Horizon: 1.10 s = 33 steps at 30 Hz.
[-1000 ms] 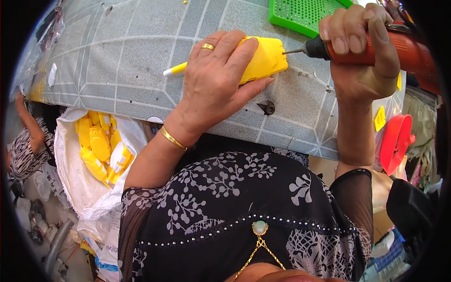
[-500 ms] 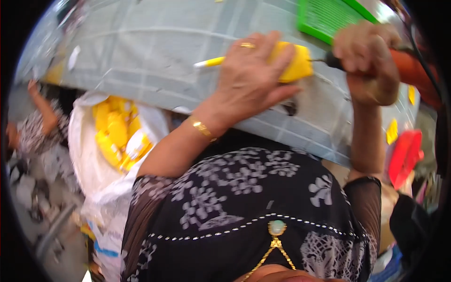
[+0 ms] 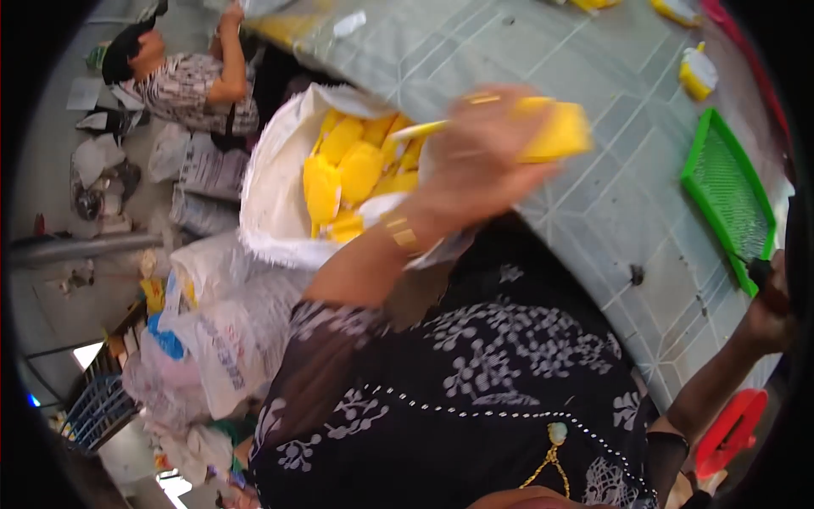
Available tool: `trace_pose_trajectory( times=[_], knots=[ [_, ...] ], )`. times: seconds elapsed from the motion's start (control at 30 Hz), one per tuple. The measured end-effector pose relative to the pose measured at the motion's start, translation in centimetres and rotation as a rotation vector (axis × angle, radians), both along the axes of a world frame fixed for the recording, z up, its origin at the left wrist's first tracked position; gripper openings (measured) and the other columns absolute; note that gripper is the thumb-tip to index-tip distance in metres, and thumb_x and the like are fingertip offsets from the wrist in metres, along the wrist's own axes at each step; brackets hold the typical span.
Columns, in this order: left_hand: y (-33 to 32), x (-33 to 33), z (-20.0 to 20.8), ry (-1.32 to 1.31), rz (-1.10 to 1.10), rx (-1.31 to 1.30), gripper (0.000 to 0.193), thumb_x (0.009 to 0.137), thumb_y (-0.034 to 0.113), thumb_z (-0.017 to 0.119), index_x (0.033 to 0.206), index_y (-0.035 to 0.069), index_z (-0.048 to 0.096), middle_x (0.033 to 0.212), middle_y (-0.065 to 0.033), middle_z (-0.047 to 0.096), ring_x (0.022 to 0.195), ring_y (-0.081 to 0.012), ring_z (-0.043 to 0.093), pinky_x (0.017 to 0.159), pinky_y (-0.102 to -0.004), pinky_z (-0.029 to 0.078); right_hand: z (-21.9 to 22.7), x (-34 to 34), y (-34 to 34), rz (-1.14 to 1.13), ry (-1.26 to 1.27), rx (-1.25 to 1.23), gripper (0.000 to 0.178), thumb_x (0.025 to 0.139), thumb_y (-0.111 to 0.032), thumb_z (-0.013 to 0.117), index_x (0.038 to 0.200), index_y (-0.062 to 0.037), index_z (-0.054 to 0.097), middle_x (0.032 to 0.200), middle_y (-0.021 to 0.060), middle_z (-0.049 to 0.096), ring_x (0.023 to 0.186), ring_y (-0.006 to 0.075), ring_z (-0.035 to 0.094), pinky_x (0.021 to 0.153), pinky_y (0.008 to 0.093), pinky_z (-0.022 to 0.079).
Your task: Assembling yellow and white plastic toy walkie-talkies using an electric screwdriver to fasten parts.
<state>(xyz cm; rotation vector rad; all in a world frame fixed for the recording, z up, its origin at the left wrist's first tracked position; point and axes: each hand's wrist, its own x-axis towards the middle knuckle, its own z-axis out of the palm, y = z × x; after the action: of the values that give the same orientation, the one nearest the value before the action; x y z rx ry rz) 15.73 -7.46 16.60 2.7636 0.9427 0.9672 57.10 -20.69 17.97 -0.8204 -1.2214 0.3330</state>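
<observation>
My left hand [image 3: 487, 161] is closed around a yellow block-shaped piece [image 3: 564, 131]. A thin yellow stem with a white tip sticks out on the hand's other side. This hand is blurred and stands above the table, just right of a white sack [image 3: 271, 178] of similar yellow pieces [image 3: 352, 165]. At the right rim of the view my right hand [image 3: 773, 310] is wrapped round a power drill, whose black front end [image 3: 759, 271] shows beside a green tray. The drill's body is cut off by the picture's dark edge.
The green mesh tray [image 3: 697, 148] lies on the grey patterned table [image 3: 593, 229]. Several yellow pieces lie along the far edge, one [image 3: 698, 72] above the tray. A red plastic object [image 3: 733, 433] is at lower right. Plastic bags [image 3: 229, 339] and a seated co-worker [image 3: 191, 85] are at left.
The view has swung left, toward the sack. My left hand has carried the yellow piece away from the drill bit; the drill and my right hand are now far apart from it.
</observation>
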Motion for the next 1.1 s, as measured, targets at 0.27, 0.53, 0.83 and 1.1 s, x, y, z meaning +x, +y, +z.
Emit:
trace_pose_trajectory(
  times=[0.27,0.53,0.83,1.1],
  knots=[
    [2.3,-17.4,0.9,0.576,0.387,-0.239,0.064,0.074,0.042,0.082,0.124,0.006,0.065,0.126,-0.0212,0.058,0.123,-0.0389,0.052,0.105,-0.0485,0.041,-5.7,2.9,-2.0,-0.199,0.384,-0.180,0.026,0.096,-0.013,0.066,0.112,-0.0037,0.048,0.075,-0.0012,0.043,0.067,0.0097,0.044,0.069,0.0288,0.039],
    [24.4,-0.6,1.3,0.236,0.096,-0.065,0.072,0.079,0.052,0.078,0.130,0.003,0.062,0.134,-0.0193,0.059,0.126,-0.0359,0.055,0.107,-0.0454,0.044,-4.3,1.4,-1.9,-0.278,0.319,-0.155,0.023,0.096,-0.016,0.067,0.107,-0.0049,0.050,0.074,-0.0005,0.046,0.066,0.0100,0.045,0.070,0.0291,0.041],
    [42.3,13.5,-5.4,0.723,0.160,-0.140,0.105,0.076,0.082,0.060,0.150,0.009,0.044,0.154,-0.0315,0.032,0.146,-0.0486,0.026,0.118,-0.0527,0.029,-4.1,-0.4,-0.8,-0.234,0.330,-0.191,0.024,0.094,-0.019,0.067,0.099,-0.0052,0.048,0.071,-0.0012,0.045,0.060,0.0086,0.043,0.061,0.0264,0.039],
    [26.9,17.6,-5.5,0.439,0.128,-0.349,0.099,0.074,0.072,0.071,0.148,0.011,0.047,0.147,-0.0254,0.036,0.143,-0.0465,0.030,0.113,-0.0523,0.035,-4.1,0.7,-2.3,-0.400,0.290,-0.182,0.030,0.093,-0.021,0.070,0.104,-0.0053,0.047,0.070,0.0007,0.047,0.058,0.0103,0.045,0.059,0.0263,0.042]
  ],
)
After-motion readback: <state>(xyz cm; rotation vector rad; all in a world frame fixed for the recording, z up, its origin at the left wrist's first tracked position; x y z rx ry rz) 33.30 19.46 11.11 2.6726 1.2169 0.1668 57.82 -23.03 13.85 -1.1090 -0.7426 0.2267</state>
